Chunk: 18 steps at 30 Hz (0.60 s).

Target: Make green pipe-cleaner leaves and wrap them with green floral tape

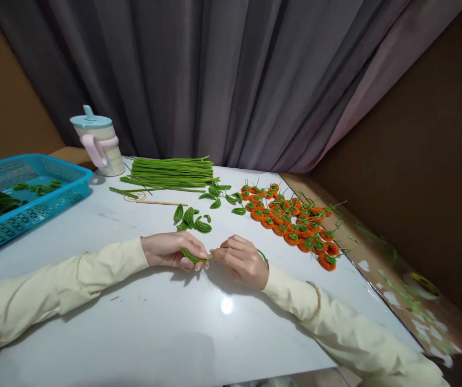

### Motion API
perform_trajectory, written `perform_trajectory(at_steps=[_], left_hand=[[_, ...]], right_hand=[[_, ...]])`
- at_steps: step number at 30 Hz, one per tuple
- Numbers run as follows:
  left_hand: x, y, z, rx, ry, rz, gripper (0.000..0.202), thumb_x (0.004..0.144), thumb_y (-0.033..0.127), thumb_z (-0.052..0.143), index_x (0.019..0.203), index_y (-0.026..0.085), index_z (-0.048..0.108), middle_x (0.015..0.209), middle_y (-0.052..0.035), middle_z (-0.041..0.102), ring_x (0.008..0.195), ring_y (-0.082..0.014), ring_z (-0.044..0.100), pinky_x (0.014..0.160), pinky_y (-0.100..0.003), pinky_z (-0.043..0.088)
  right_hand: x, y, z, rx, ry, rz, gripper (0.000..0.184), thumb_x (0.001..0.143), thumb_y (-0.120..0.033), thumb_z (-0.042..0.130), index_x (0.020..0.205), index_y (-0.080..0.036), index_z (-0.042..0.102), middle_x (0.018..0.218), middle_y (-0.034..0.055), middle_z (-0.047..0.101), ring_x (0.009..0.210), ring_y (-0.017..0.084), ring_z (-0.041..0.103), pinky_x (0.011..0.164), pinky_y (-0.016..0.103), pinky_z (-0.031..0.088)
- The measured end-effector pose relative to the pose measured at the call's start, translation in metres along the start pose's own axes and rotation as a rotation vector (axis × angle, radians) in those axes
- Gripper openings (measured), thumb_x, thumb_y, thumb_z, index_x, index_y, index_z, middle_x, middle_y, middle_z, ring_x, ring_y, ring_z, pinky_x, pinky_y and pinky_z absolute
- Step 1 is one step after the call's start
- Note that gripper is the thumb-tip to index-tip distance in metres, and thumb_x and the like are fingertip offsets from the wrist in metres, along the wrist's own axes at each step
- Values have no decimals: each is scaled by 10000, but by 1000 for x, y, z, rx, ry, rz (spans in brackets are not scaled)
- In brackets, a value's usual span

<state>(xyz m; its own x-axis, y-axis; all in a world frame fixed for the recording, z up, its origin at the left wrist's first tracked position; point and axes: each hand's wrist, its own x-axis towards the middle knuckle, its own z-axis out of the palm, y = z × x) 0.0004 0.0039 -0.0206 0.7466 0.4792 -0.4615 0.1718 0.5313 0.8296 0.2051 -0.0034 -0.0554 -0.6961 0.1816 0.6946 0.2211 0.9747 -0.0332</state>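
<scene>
My left hand point(174, 250) is closed, pinching a green pipe-cleaner leaf point(192, 256) between thumb and fingers. My right hand point(242, 259) meets it from the other side, its fingers pinched together at the leaf's pointed end. The curled fingers hide what lies inside the right hand. Just beyond the hands, several finished-looking green leaves point(202, 226) lie in a loose pile. More leaves point(238, 211) are scattered farther back, beside a group of orange pipe-cleaner flowers point(283, 216) with green centres and thin stems.
A bundle of green pipe cleaners point(170, 173) lies at the back, with a thin wooden stick point(162, 203) in front. At left stand a blue plastic basket point(81, 183) holding green pieces and a lidded cup point(112, 161). Scraps litter the brown surface point(376, 247) right of the white table point(154, 333).
</scene>
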Motion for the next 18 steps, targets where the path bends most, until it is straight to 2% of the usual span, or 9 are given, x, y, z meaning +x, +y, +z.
perform_trajectory(at_steps=[3, 5, 6, 8, 10, 11, 13, 15, 18], left_hand=[[4, -4, -6, -73, -43, -77, 141, 650, 212, 660, 630, 78, 625, 530, -14, 530, 375, -25, 242, 373, -201, 187], [4, -2, -7, 58, -14, -75, 176, 681, 257, 635, 628, 91, 615, 541, -24, 545, 385, -46, 295, 391, -207, 229], [2, 1, -7, 187, 47, -41, 209, 709, 294, 616, 631, 101, 610, 546, -26, 551, 404, -63, 342, 414, -211, 268], [-6, 8, -4, 527, 277, 151, 276, 782, 365, 549, 659, 124, 609, 588, -34, 578, 500, -110, 451, 513, -233, 356], [-16, 13, 4, 893, 533, 474, 300, 840, 387, 478, 734, 149, 627, 721, -55, 630, 690, -167, 535, 684, -279, 395], [-21, 15, 9, 1056, 605, 630, 290, 856, 384, 462, 786, 163, 636, 816, -66, 649, 809, -198, 545, 777, -312, 376], [-28, 14, 19, 1326, 577, 793, 233, 849, 373, 504, 888, 187, 639, 990, -85, 646, 1023, -260, 504, 914, -380, 285], [-30, 9, 27, 1468, 521, 808, 202, 856, 332, 516, 957, 191, 620, 1054, -103, 631, 1128, -287, 454, 951, -409, 231], [-22, -2, 29, 1516, 501, 772, 169, 894, 220, 441, 929, 178, 601, 990, -115, 641, 1169, -279, 427, 952, -418, 223]], right_hand=[[1, 0, -1, -6, -30, -90, 203, 916, -83, 353, 987, -85, 543, 726, 89, 619, 728, 180, 535, 630, 308, 414], [1, 1, 0, 18, -44, -81, 185, 916, -84, 374, 969, -82, 552, 723, 89, 621, 723, 177, 536, 631, 307, 414], [0, 2, 1, 34, -50, -55, 176, 916, -89, 388, 953, -84, 560, 716, 88, 619, 713, 174, 535, 629, 305, 413], [-1, 4, 3, 78, -66, 21, 167, 921, -117, 416, 910, -94, 581, 695, 83, 608, 677, 164, 529, 619, 297, 414], [-2, 6, 5, 138, -69, 110, 199, 933, -173, 427, 865, -103, 601, 671, 78, 590, 640, 153, 520, 611, 286, 421], [-2, 7, 5, 172, -66, 150, 228, 940, -206, 424, 850, -106, 609, 664, 76, 583, 626, 148, 516, 614, 281, 428], [-1, 8, 4, 237, -53, 219, 292, 950, -271, 413, 829, -109, 623, 649, 72, 571, 610, 142, 513, 617, 270, 440], [0, 7, 2, 299, -51, 286, 341, 950, -324, 411, 806, -111, 636, 624, 60, 562, 599, 135, 516, 599, 248, 442], [3, 6, 0, 402, -83, 412, 372, 933, -382, 443, 767, -121, 648, 619, 41, 575, 541, 104, 506, 533, 202, 419]])
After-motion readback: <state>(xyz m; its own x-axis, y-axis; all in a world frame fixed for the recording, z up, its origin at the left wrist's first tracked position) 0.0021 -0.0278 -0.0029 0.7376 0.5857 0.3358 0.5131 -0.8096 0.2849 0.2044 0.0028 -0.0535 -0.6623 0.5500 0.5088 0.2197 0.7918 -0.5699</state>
